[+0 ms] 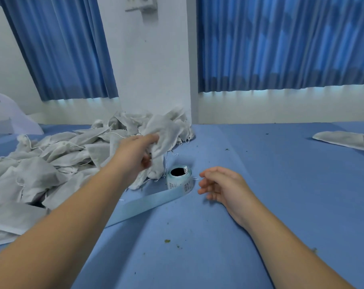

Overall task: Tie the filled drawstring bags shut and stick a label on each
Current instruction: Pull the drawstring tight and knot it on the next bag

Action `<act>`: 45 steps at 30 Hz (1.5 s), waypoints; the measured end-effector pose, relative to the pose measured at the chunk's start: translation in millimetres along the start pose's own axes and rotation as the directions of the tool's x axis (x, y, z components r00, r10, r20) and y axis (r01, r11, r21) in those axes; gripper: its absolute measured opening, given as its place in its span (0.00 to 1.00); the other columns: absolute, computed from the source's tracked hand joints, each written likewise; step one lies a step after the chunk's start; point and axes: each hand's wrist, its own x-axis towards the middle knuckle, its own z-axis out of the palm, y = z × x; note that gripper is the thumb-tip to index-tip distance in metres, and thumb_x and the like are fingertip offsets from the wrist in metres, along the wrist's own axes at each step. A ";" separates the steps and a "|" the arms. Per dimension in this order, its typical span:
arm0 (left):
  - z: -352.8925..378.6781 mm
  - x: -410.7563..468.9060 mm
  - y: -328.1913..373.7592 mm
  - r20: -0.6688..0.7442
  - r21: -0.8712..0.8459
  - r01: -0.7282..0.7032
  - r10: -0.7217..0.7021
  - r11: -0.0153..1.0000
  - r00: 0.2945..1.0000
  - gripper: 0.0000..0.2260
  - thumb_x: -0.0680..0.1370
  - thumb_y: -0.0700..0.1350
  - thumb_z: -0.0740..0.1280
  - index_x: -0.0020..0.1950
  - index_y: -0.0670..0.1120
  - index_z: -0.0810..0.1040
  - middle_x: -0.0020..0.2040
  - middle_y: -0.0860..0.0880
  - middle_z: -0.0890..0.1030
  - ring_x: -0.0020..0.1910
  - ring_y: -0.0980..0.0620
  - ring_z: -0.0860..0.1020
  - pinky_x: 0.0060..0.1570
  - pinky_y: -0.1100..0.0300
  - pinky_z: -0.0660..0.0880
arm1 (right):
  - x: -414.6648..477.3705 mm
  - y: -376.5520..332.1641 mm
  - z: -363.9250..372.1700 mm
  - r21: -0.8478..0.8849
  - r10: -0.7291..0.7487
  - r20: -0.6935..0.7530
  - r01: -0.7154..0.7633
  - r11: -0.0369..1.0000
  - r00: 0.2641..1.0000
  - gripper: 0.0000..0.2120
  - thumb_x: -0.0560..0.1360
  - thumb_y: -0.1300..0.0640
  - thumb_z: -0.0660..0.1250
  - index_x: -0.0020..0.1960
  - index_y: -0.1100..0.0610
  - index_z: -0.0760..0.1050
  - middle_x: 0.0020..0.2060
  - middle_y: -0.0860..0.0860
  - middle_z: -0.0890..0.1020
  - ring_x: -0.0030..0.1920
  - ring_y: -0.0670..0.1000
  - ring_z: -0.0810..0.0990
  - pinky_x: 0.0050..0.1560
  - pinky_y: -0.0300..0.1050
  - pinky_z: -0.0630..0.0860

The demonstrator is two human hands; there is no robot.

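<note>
Now left grip (135, 155) clutches cloth bag (163, 130), contents hidden, at pile (51, 161); right grip (220, 186) relaxed, open.

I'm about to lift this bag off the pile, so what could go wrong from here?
The left hand grips a bag at the edge of the stringy pile; lifting may drag neighbours along. The label roll stands right beside it, its strip trailing to the left forearm; either could get snagged.
</note>
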 end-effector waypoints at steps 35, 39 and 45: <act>110.7 -55.0 -90.6 0.055 -0.058 -0.074 0.077 0.996 0.995 0.08 0.76 0.50 0.72 0.47 0.49 0.75 0.38 0.51 0.78 0.32 0.58 0.77 0.36 0.58 0.71 | -2.0 -26.0 -36.3 -0.778 -0.172 -0.246 -0.088 0.622 0.954 0.17 0.72 0.48 0.68 0.35 0.61 0.78 0.22 0.47 0.69 0.24 0.48 0.68 0.27 0.40 0.63; 112.1 -55.2 -92.4 0.030 0.048 -0.195 0.194 0.980 0.981 0.05 0.77 0.45 0.70 0.46 0.51 0.74 0.42 0.51 0.79 0.37 0.58 0.77 0.44 0.60 0.74 | -13.4 -32.0 -49.2 -0.610 -0.042 -0.177 -0.076 0.788 0.983 0.11 0.72 0.53 0.69 0.32 0.54 0.77 0.18 0.44 0.63 0.19 0.45 0.61 0.24 0.37 0.59; 118.1 -69.2 -90.4 0.295 0.283 -0.633 0.563 0.720 0.772 0.08 0.76 0.46 0.62 0.52 0.47 0.79 0.47 0.59 0.78 0.48 0.62 0.75 0.50 0.70 0.68 | -30.4 -33.6 -58.4 -0.644 -0.097 -0.094 0.014 0.765 0.991 0.08 0.75 0.59 0.66 0.37 0.56 0.79 0.20 0.43 0.66 0.21 0.43 0.62 0.25 0.37 0.60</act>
